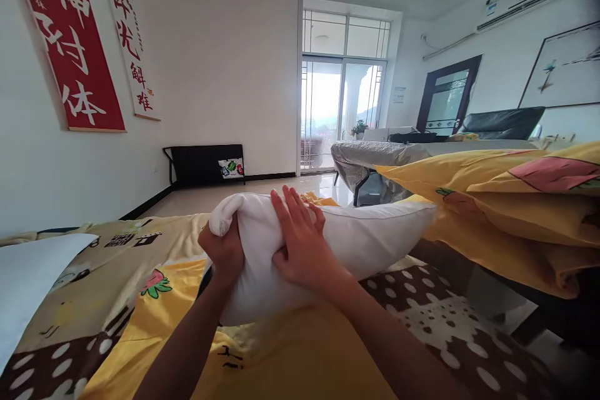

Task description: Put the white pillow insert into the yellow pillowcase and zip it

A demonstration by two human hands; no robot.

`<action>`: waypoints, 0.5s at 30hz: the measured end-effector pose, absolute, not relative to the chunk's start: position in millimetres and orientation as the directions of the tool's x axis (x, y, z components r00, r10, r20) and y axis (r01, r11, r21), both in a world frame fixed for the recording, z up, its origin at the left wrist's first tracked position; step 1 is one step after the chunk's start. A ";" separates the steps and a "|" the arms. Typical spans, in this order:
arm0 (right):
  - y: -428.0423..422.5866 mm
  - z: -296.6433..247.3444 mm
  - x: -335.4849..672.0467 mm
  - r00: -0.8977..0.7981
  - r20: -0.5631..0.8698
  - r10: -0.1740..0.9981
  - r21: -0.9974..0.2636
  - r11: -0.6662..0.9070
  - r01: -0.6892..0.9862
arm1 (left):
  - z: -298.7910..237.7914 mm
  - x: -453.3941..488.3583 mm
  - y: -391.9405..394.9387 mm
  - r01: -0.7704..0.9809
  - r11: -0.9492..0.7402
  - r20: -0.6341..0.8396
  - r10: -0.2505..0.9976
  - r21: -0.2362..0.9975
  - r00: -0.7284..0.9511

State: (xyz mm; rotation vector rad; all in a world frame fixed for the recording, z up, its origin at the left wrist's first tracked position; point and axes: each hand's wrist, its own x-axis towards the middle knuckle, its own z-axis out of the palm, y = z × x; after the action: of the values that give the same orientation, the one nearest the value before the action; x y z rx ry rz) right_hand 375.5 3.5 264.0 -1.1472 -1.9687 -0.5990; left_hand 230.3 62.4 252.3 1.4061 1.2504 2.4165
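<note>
A white pillow is propped up in front of me, one end raised and bunched. My left hand is closed round the bunched corner at its left. Against the pillow's upper face lies my right hand, fingers stretched out and the thumb apart. Beneath the pillow is yellow cloth with a strawberry print, which looks like a pillowcase. It lies on a brown and beige patterned blanket. The pillow's underside is hidden from me.
Another white pillow lies at the left edge. Folded yellow bedding is piled at the right. Behind it stands a table under a plastic cover. A black folded frame leans by the far wall, left of the glass door.
</note>
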 end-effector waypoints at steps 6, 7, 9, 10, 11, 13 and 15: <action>59.5 257.1 353.7 -0.246 0.804 0.541 -0.158 0.594 0.789 | 235.7 161.8 65.9 0.295 -0.590 0.658 0.709 0.751 -0.256; 69.6 258.8 353.7 -0.275 0.800 0.533 -0.162 0.634 0.756 | 224.0 144.6 70.6 0.271 -0.593 0.639 0.758 0.758 -0.129; 88.2 263.3 353.1 -0.314 0.791 0.526 -0.168 0.680 0.714 | 193.1 115.8 82.1 0.221 -0.616 0.616 0.784 0.756 0.078; 96.4 265.4 352.1 -0.316 0.789 0.527 -0.174 0.685 0.708 | 176.0 105.8 88.2 0.257 -0.608 0.596 0.792 0.751 0.131; 103.5 267.2 350.5 -0.313 0.789 0.529 -0.181 0.686 0.705 | 159.5 99.2 93.9 0.330 -0.580 0.573 0.809 0.745 0.129; 114.1 269.6 345.7 -0.324 0.782 0.532 -0.188 0.698 0.691 | 132.8 95.5 103.3 0.461 -0.481 0.518 0.854 0.746 0.054; 119.8 270.9 339.3 -0.383 0.754 0.534 -0.185 0.732 0.656 | 117.9 99.6 109.3 0.506 -0.367 0.455 0.889 0.780 -0.056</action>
State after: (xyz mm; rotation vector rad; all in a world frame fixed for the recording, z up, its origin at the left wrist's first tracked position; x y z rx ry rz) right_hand 339.3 119.8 270.9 -0.8980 -2.0731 -0.1802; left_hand 99.6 109.3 117.9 1.8518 1.4844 1.4001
